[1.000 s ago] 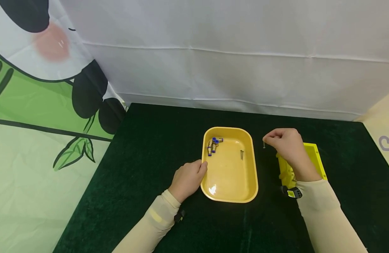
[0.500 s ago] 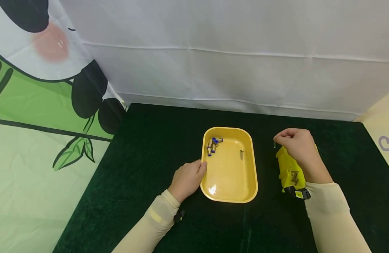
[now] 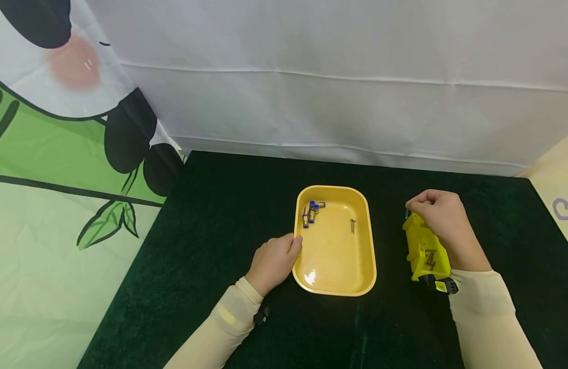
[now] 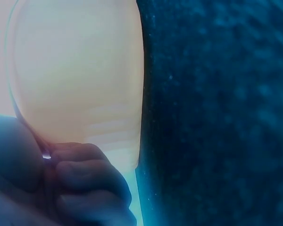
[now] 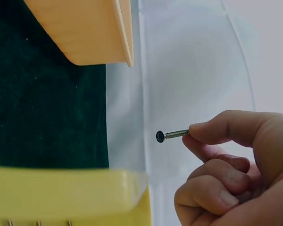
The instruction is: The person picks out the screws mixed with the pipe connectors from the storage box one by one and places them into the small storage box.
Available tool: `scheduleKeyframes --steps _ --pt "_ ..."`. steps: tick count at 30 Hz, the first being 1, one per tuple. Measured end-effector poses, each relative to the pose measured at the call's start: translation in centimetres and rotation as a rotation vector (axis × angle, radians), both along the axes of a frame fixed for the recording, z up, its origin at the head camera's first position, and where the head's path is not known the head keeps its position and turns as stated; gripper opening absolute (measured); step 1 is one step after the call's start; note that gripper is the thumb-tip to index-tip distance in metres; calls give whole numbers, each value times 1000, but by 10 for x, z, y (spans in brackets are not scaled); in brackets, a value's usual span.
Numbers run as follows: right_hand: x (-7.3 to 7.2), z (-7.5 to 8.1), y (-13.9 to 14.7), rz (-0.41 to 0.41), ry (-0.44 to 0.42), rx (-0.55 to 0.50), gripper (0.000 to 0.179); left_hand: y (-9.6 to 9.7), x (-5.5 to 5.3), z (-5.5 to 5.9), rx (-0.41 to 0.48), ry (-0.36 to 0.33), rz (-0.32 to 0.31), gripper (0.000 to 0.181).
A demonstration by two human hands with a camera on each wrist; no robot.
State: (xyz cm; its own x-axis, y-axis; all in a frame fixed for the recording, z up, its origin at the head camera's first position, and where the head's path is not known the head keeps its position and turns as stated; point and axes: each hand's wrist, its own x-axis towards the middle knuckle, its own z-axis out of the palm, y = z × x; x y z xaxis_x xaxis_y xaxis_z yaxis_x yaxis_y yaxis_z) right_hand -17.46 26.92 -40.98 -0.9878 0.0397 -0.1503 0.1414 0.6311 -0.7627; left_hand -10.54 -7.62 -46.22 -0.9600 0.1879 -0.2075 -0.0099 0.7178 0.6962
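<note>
My left hand (image 3: 272, 261) grips the left rim of a yellow-orange tray (image 3: 335, 261); in the left wrist view its fingers (image 4: 92, 174) curl against the tray wall (image 4: 80, 70). Between thumb and index finger, my right hand (image 3: 443, 218) pinches a screw (image 5: 177, 134), its head pointing away from the fingertips. That hand hovers at the far end of a bright yellow bin (image 3: 418, 241) and covers part of it. Several screws (image 3: 430, 258) lie in the bin. Inside the tray are blue-ended brass pneumatic fittings (image 3: 311, 212) at upper left and a couple of screws (image 3: 352, 226) at right.
Tray and bin stand on a dark green cloth-covered table (image 3: 233, 205), with a strip of cloth between them. A white curtain (image 3: 311, 113) hangs behind the far edge. A printed panda backdrop (image 3: 72, 154) hangs at the left.
My right hand has moved right with the screw, from the gap between tray and bin to the bin's far end, uncovering screws inside. The left hand and tray have stayed put.
</note>
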Motion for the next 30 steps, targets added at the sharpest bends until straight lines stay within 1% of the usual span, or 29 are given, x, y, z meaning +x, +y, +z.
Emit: scheduleKeyframes --steps 8,13,16,23,30 --pt "1 -1 13 -11 -31 -40 39 -1 0 0 4 -6 1 36" --pt "1 2 19 -23 -22 -25 41 0 0 0 3 -3 2 35" --pt "2 1 25 -32 -45 -26 43 0 0 0 7 -2 0 35" --pt "9 -5 43 -42 -104 -20 51 1 0 1 10 -14 9 36" --pt "16 -9 52 -36 -116 19 50 0 0 -2 26 -14 10 35"
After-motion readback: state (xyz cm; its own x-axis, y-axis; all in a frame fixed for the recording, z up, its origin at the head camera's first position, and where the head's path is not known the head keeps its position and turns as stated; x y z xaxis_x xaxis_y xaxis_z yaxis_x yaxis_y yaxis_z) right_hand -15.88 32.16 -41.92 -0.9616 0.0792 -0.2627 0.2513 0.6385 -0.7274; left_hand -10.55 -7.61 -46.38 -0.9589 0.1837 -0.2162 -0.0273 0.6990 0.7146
